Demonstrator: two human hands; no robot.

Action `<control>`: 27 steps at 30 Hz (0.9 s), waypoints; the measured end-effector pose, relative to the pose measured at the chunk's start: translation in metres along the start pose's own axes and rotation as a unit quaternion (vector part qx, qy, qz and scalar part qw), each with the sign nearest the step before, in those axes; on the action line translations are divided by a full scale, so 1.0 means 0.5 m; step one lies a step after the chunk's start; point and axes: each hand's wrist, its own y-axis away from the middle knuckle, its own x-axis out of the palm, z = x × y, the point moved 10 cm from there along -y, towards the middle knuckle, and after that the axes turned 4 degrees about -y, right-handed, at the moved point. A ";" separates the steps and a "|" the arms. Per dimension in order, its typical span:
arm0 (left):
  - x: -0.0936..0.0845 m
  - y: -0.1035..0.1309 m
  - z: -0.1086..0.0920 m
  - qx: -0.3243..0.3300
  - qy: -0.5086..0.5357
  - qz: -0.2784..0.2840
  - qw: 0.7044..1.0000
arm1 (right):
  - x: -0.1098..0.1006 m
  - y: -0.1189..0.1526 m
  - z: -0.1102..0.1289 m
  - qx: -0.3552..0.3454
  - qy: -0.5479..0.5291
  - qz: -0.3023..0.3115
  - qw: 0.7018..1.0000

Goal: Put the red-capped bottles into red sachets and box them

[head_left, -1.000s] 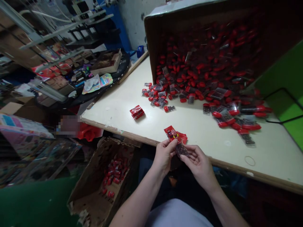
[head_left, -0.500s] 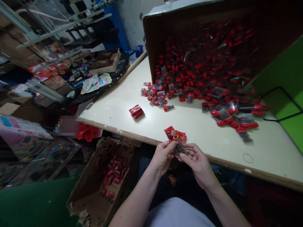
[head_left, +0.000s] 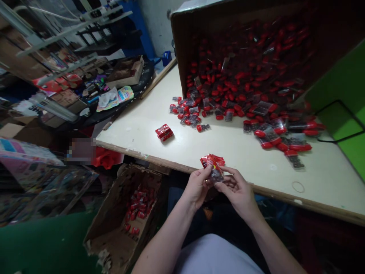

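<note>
Packet of dark beads (head_left: pixel 216 176) is held in front of the near edge of the tabletop (head_left: pixel 137 121), between both hands. It is pinched by the left hand (head_left: pixel 199 186), with the thumb laid over its upper left part. Its right side is met by the fingertips of the right hand (head_left: pixel 238 192), whose fingers are curled; whether it is gripped there too cannot be told. Red printed wrappers (head_left: pixel 218 160) are seen just beyond the fingers, partly covered by them. A red bundle (head_left: pixel 164 133) is set on the tabletop to the left, well apart from the hands. Many red-ended packets (head_left: pixel 236 85) are heaped in a large box (head_left: pixel 179 49) and spilled before its opening. A thin ring (head_left: pixel 298 187) is seen near the edge at right. More red packets (head_left: pixel 139 203) are contained in a torn carton (head_left: pixel 107 217) below.
</note>
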 end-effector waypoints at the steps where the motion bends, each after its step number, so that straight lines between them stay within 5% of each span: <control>1: 0.001 0.002 0.000 -0.003 0.000 -0.002 1.000 | -0.009 0.000 0.010 -0.029 0.054 -0.009 0.998; 6: 0.011 0.020 0.015 -0.033 -0.002 -0.007 0.999 | -0.030 -0.002 0.042 -0.130 0.167 -0.035 0.977; 21: 0.010 0.013 0.025 -0.014 0.015 -0.021 1.000 | -0.009 -0.005 0.050 -0.196 0.204 -0.044 0.958; 24: -0.047 0.019 0.004 -0.013 -0.027 -0.066 0.997 | -0.021 -0.024 0.055 -0.200 0.219 -0.025 0.955; 27: -0.197 0.052 -0.076 0.054 -0.122 -0.192 0.972 | -0.133 -0.072 0.065 -0.191 0.284 -0.107 0.934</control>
